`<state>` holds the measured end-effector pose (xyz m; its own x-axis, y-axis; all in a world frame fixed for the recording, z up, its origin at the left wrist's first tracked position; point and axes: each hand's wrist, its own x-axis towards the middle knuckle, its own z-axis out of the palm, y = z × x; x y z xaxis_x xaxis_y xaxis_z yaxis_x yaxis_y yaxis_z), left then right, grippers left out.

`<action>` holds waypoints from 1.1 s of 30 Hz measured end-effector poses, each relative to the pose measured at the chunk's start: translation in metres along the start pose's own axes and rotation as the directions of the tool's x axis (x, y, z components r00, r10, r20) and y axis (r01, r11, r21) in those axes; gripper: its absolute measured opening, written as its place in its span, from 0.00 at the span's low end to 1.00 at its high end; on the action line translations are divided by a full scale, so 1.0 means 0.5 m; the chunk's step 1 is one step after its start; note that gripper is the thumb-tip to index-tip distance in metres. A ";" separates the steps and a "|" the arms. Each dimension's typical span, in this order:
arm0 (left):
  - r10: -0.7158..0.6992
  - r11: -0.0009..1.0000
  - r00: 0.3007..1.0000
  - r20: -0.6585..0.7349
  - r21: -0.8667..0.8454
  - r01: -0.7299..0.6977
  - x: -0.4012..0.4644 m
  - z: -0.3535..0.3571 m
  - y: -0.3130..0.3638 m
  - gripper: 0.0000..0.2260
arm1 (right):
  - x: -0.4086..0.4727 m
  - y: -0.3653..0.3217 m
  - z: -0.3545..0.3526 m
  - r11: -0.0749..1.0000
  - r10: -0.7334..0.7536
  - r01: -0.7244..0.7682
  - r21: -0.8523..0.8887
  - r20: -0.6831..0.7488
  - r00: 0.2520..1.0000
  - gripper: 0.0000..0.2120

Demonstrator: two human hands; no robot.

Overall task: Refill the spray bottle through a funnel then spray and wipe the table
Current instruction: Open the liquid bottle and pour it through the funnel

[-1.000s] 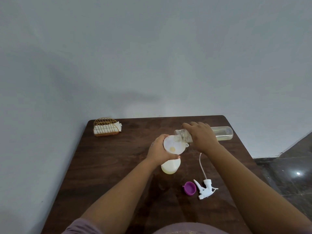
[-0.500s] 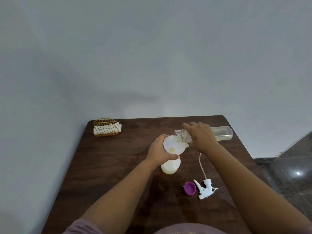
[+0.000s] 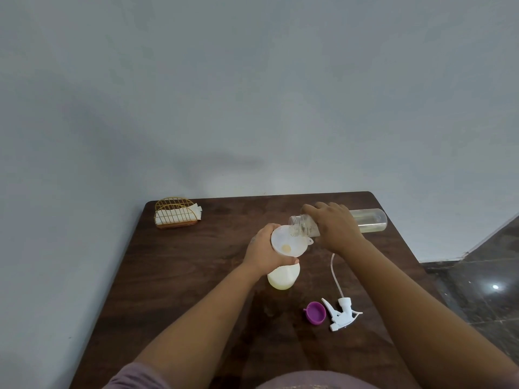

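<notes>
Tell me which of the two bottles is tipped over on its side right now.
The clear bottle in the right hand, held sideways with its open mouth over the funnel. The white spray bottle, gripped by the left hand, stands upright on the table.

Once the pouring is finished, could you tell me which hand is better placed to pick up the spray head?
Probably the right hand: the spray head lies on its side, while the left hand steadies the funnel.

No text, label, brand, number or sign can be read anywhere in the frame; whatever marks the held clear bottle bears are too blurred to tell.
</notes>
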<state>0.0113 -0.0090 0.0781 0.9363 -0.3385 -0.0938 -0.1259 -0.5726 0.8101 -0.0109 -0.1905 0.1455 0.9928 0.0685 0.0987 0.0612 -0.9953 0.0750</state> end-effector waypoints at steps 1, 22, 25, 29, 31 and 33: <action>0.000 1.000 1.000 0.000 0.001 0.000 0.000 0.000 0.000 0.36 | 0.000 0.001 0.000 1.000 0.000 0.000 -0.001 0.002 1.000 0.27; -0.009 1.000 1.000 0.004 -0.012 0.009 0.005 0.002 -0.005 0.36 | 0.002 0.003 0.003 1.000 -0.004 0.004 -0.020 -0.003 1.000 0.24; -0.008 1.000 1.000 0.004 -0.020 0.008 0.005 0.001 -0.006 0.36 | 0.004 0.003 0.004 1.000 -0.004 0.004 -0.014 -0.008 1.000 0.24; -0.004 1.000 1.000 0.005 -0.023 0.004 0.006 0.001 -0.006 0.37 | 0.003 0.005 0.007 1.000 -0.003 0.003 -0.019 -0.012 1.000 0.24; -0.004 1.000 1.000 0.007 -0.019 0.004 0.006 0.001 -0.005 0.37 | 0.004 0.004 0.007 1.000 -0.006 0.006 -0.012 -0.011 1.000 0.25; -0.003 1.000 1.000 0.010 -0.020 0.003 0.007 0.001 -0.005 0.37 | 0.004 0.004 0.007 1.000 -0.007 0.007 -0.016 -0.011 1.000 0.25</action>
<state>0.0146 -0.0090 0.0754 0.9334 -0.3440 -0.1018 -0.1164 -0.5589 0.8210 -0.0085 -0.1923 0.1426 0.9911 0.0766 0.1087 0.0668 -0.9935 0.0918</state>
